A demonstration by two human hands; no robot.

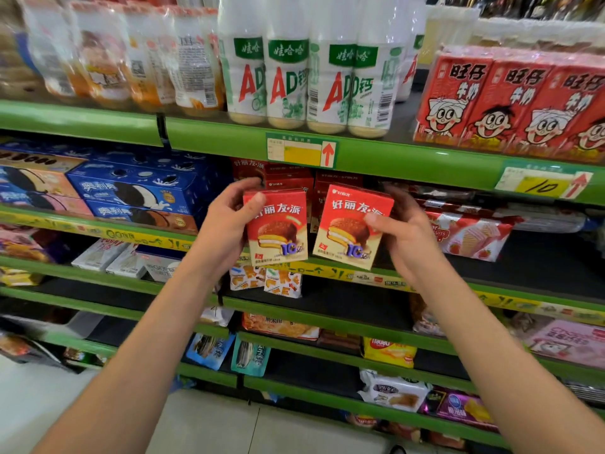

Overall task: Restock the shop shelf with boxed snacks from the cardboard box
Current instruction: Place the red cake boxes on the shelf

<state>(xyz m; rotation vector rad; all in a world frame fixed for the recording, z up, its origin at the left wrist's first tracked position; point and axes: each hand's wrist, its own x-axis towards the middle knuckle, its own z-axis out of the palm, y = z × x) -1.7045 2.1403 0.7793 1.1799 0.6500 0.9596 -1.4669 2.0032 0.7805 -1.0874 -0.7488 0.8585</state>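
Note:
I hold two red chocolate-pie snack boxes upright in front of the second green shelf. My left hand grips the left box by its left side, thumb on the front. My right hand grips the right box by its right side, thumb on the front. Both boxes hover at the shelf's front edge. Behind them stand more red boxes of the same kind, stacked on the shelf. The cardboard box is out of view.
Blue biscuit cartons fill the shelf to the left. Pink wafer packs lie to the right. White drink bottles and red milk cartons stand on the shelf above. Lower shelves hold assorted snack packets.

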